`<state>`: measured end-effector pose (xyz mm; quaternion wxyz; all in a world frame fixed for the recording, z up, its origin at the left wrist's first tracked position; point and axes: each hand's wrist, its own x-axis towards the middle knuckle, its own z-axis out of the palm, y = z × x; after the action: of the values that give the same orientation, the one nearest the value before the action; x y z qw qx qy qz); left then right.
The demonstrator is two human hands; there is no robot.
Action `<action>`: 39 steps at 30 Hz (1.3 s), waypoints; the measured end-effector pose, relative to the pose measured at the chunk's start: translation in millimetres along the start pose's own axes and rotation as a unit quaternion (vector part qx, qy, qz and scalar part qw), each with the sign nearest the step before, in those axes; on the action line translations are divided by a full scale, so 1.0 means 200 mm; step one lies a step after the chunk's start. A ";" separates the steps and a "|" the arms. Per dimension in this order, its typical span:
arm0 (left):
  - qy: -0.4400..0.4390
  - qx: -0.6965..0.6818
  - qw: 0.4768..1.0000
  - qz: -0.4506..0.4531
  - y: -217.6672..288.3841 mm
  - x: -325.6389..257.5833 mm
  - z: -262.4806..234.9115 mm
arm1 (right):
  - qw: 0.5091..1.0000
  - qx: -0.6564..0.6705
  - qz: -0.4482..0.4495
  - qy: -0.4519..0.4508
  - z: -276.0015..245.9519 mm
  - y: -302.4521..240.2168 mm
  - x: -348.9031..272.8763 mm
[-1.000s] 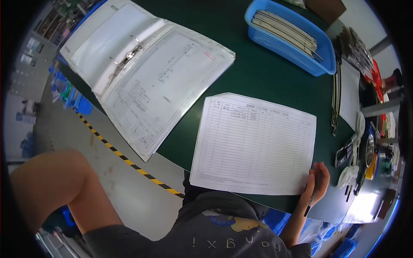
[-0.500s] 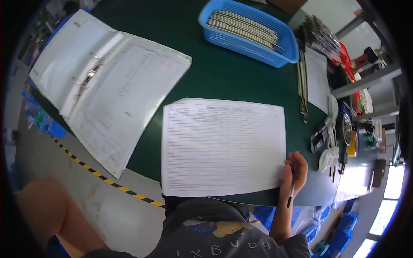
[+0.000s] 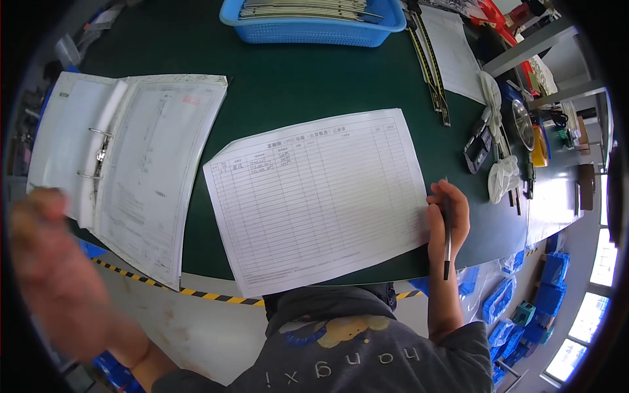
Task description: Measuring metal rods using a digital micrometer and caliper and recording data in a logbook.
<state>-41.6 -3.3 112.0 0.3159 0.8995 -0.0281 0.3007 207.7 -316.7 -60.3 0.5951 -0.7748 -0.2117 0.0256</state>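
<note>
moved: my view swung left since half a second ago; the form sits more centred, and my left hand (image 3: 49, 262) has come up into view, blurred, off the near-left edge of the dark green worktop (image 3: 301, 78).
right hand (image 3: 447, 219): closed round a slim black pen (image 3: 447, 239), tip pointing back at me, fingers pinning the sheet's right edge so it stays put.
left hand: in mid-air, grip unreadable.
form: white ruled paper form (image 3: 321, 196), near edge, centre.
binder: open white ring binder (image 3: 124, 164), left edge.
basket: blue plastic basket (image 3: 314, 29), far edge.

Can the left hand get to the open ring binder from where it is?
Probably yes. The left hand is blurred, raised off the table's left edge, right beside the open ring binder, and nothing shows between them.
</note>
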 end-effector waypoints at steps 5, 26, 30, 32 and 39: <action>-0.148 -0.061 0.980 -0.116 -0.22 -0.06 0.53 | 0.999 -0.050 -0.008 -0.008 -0.02 0.04 -0.02; -0.176 0.082 0.981 0.030 -0.32 0.00 1.15 | 0.994 0.040 0.090 0.044 -0.07 0.03 0.04; -0.160 0.053 0.985 0.039 -0.32 -0.02 1.13 | 0.996 0.024 0.066 0.048 -0.05 -0.07 0.16; -0.150 0.052 0.987 0.033 -0.33 -0.05 1.13 | 0.996 -0.013 -0.004 -0.085 -0.09 -0.04 0.20; 0.166 0.094 0.946 0.261 -0.31 -0.02 1.17 | 0.873 0.170 0.049 -0.455 0.13 -0.18 0.19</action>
<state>92.7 -90.5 -69.9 0.1406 0.8233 -0.1811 0.5192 225.1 -272.7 -26.5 0.5535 -0.5738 -0.4131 0.4401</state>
